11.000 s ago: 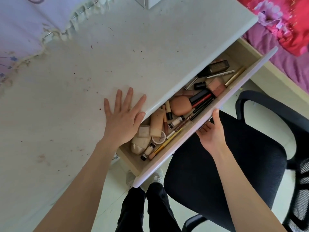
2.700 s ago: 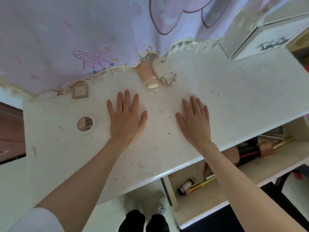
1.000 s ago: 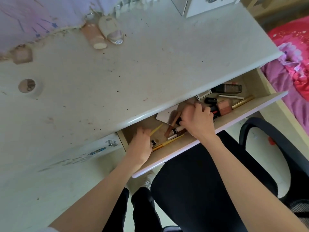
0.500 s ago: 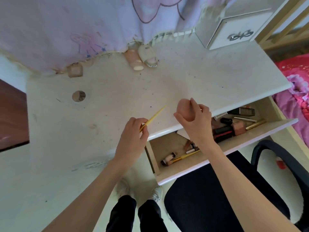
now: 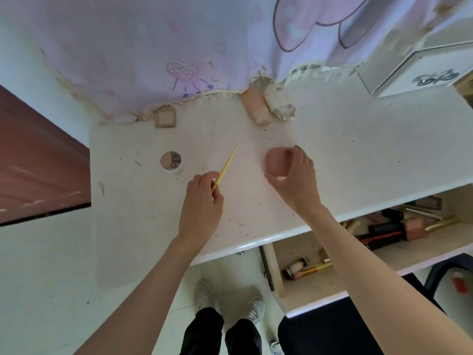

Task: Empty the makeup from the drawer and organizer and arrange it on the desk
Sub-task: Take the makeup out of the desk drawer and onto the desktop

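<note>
Mid-frame over desk [image 5: 332,155]: our left hand [image 5: 202,201] pinches yellow pencil [image 5: 225,169], right hand [image 5: 294,175] cups pink sponge [image 5: 277,161], likely placing both.

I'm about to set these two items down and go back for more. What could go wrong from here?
The pink sponge in the right hand looks rounded, so it might roll once released.

The thin yellow pencil in the left hand could also roll on the desk toward the front edge.

The drawer stands open below that edge, with makeup still inside, so leaning in for the next items could bump it.
</note>
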A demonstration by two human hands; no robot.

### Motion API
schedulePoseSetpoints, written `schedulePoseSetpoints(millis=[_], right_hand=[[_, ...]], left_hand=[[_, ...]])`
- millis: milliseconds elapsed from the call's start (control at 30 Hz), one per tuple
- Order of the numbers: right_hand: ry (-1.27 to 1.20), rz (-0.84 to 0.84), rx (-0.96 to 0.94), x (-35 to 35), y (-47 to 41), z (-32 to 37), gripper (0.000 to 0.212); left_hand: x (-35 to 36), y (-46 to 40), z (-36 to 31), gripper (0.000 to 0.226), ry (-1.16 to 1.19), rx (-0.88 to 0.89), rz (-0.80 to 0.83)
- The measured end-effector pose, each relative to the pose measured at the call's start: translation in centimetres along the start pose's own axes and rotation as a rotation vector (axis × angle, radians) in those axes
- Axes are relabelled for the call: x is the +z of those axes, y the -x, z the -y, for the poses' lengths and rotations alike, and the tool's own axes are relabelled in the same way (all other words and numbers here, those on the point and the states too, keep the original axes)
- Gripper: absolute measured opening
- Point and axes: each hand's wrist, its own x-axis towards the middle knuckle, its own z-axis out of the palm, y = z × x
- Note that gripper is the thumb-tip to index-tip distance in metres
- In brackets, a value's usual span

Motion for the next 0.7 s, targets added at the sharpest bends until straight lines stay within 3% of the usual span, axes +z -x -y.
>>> schedulePoseSetpoints(millis=[100, 200, 433, 500, 600, 700], right_hand=[[-0.069, 0.007, -0.038, 0.1, -2.0, 0.3, 0.06], [0.073, -0.078, -0.07, 0.3, -3.5, 0.5, 0.057], [0.139, -0.042, -0.083, 0.9, -5.0, 0.7, 0.068], [0.021, -0.047, -0.033, 0.6, -4.7, 0.9, 0.068], [-0.217, -0.223, 0.045, -0.7, -2.8, 1.3, 0.039], [-0.485, -0.081, 0.159, -2.0, -1.1, 1.5, 0.019]], left_hand=[[0.1, -0.9, 0.0, 0.028, 0.04, 0.02, 0.002], [0.3, -1.9, -0.1, 0.026, 0.074, 0.028, 0.007], [0.6, -3.4, -1.2, 0.021, 0.133, 0.021, 0.003], [0.7, -3.7, -1.7, 0.019, 0.164, 0.02, 0.003], [1.0, -3.8, -3.0, 0.017, 0.216, 0.043, -0.004], [1.9, -3.7, -5.1, 0.016, 0.239, 0.119, 0.007]])
